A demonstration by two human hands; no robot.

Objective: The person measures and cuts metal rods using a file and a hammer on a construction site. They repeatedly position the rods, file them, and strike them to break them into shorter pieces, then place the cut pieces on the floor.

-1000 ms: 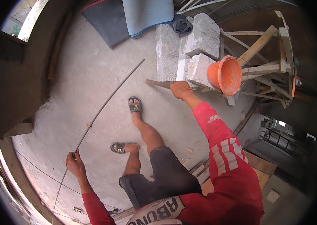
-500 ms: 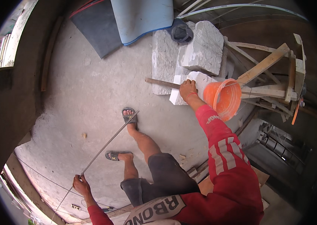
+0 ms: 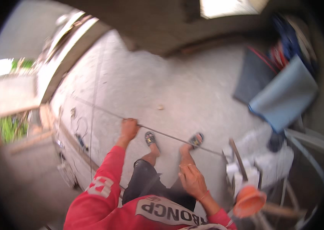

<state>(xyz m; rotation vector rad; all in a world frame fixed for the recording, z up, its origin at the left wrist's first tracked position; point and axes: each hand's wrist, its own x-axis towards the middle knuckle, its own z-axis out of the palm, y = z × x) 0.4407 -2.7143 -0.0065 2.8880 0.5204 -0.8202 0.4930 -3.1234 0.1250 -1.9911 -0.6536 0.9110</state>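
Note:
My left hand (image 3: 130, 128) is closed around a long thin metal rod (image 3: 169, 136), which slants across in front of my feet. The rod's right end reaches close to the pale blocks (image 3: 275, 163). In front of my right thigh is my right hand (image 3: 193, 181), its back turned up and its fingers loosely extended; I see nothing in it. A wooden stick (image 3: 238, 159) rests on the blocks, away from both hands. Beside it is an orange bucket (image 3: 249, 202).
A light blue mat (image 3: 286, 94) and a dark grey mat (image 3: 252, 74) lie at the upper right. A dark cable (image 3: 92, 126) stretches across the left floor. A low ledge (image 3: 70, 140) runs along the left. Timber pieces (image 3: 284, 211) stand behind the bucket.
My view has swung toward the left. My right hand has let go of the wooden stick and come back before my body. My left hand still grips the rod, now lying more crosswise.

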